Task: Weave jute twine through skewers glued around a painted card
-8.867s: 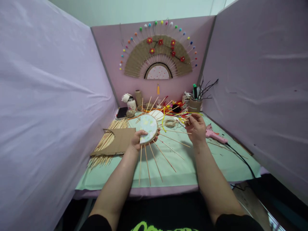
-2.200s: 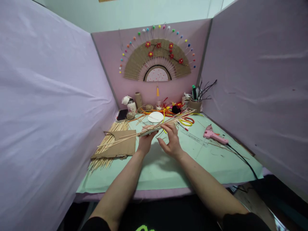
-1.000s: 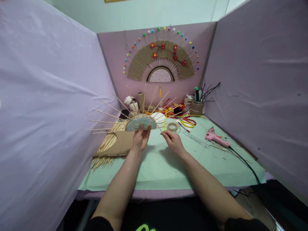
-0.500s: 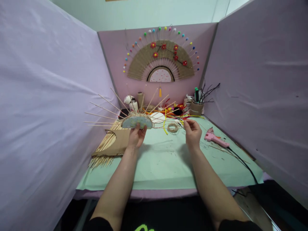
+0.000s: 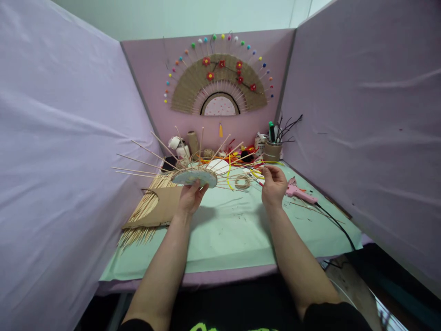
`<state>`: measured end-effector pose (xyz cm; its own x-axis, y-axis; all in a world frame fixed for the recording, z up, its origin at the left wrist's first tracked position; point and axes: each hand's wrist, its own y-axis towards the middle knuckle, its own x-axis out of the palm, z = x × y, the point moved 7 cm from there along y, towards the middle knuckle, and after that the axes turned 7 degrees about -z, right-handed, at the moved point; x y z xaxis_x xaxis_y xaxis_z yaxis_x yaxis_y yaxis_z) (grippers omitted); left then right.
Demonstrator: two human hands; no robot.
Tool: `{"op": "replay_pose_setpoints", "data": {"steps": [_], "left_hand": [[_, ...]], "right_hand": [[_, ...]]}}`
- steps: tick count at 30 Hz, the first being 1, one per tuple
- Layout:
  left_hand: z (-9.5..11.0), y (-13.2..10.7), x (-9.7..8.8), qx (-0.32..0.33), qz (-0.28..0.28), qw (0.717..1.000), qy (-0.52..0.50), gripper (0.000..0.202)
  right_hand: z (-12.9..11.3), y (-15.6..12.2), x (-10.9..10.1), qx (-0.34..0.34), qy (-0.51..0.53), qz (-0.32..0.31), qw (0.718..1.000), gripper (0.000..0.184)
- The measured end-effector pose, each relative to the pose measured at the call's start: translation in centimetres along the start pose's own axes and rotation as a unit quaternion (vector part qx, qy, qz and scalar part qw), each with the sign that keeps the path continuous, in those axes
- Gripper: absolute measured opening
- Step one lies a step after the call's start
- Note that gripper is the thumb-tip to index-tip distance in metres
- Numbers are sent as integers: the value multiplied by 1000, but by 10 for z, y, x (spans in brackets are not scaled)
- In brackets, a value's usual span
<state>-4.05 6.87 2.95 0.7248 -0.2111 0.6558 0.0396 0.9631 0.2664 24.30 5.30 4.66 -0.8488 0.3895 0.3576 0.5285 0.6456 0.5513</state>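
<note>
My left hand [image 5: 193, 196] grips a half-round base [image 5: 195, 177] covered in pale blue patterned material, thumb on its face. Thin wooden sticks [image 5: 143, 163] fan out from its curved edge, with twine [image 5: 179, 171] running among them near the base. To the right, my right hand [image 5: 274, 187] is raised with thumb and forefinger pinched together close to the tips of the right-hand sticks. What it pinches is too fine to make out. A coil of twine [image 5: 242, 182] lies on the table between the hands.
Left on the green-covered table [image 5: 227, 243] are a cut cardboard piece [image 5: 165, 209] and many loose sticks [image 5: 138, 236]. A pink glue gun [image 5: 301, 194] with a black cord lies right. Behind are a pot of twigs [image 5: 272, 151] and white bottle [image 5: 183, 151]. A finished fan [image 5: 193, 89] hangs behind.
The view has shifted slightly, moving the background left. The half-round base tilts a little more, right end lower. My right hand stays pinched and is slightly nearer the base.
</note>
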Motion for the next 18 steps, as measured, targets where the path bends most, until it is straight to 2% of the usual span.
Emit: {"op": "replay_pose_setpoints", "data": {"steps": [4,11,14,18], "left_hand": [[1,-1,1,1,0,1000,-1,26],[11,-1,0,67,25,997,-33,29],[15,-1,1,84,28,995,-49,29],[16,-4,3,89,28,993,-77,25]], "right_hand": [[3,1,0,21,-13,-15,1000,23],[-3,-11,20,11,-158,-126,979,22],[5,-23,39,33,-176,-217,960,21],[22,-52,68,60,-236,-386,890,17]]}}
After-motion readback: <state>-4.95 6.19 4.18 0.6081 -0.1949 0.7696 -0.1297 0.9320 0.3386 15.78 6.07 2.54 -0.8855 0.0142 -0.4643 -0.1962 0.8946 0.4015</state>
